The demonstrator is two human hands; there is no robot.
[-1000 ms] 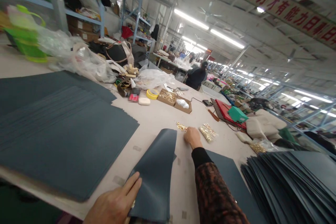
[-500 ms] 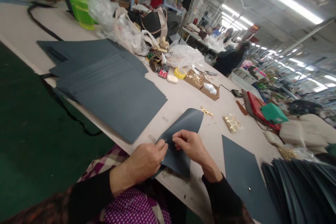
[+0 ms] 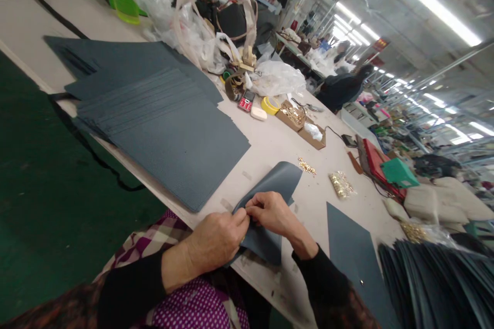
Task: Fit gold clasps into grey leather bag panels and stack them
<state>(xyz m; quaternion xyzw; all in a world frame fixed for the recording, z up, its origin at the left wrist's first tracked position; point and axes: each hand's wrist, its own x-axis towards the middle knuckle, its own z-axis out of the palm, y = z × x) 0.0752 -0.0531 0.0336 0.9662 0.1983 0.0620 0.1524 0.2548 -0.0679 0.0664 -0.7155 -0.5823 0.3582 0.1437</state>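
At the table's front edge, a dark blue-grey leather panel (image 3: 283, 177) is bent up and curled over. My left hand (image 3: 218, 239) is closed on it, thumb and fingers pinched at its near side. Right beside those fingertips, my right hand (image 3: 272, 212) is closed in a pinch over the panel; whatever is between its fingers is hidden or too small to name. Small gold metal pieces (image 3: 307, 165) lie loose just beyond the panel. To the right is a flat panel of the same material (image 3: 349, 247) with a small shiny metal fitting (image 3: 362, 282) on it.
A wide stack of panels (image 3: 173, 144) covers the left of the table. More panels (image 3: 436, 282) stand fanned at the lower right. Beyond lie a bag of gold pieces (image 3: 341, 185), cardboard trays (image 3: 291, 115), yellow tape (image 3: 270, 105) and a phone (image 3: 246, 101). A person (image 3: 343, 87) is farther back.
My right hand has moved left, so its fingertips now meet those of my left hand. My left hand keeps its hold on the panel. The camera view has shifted slightly.
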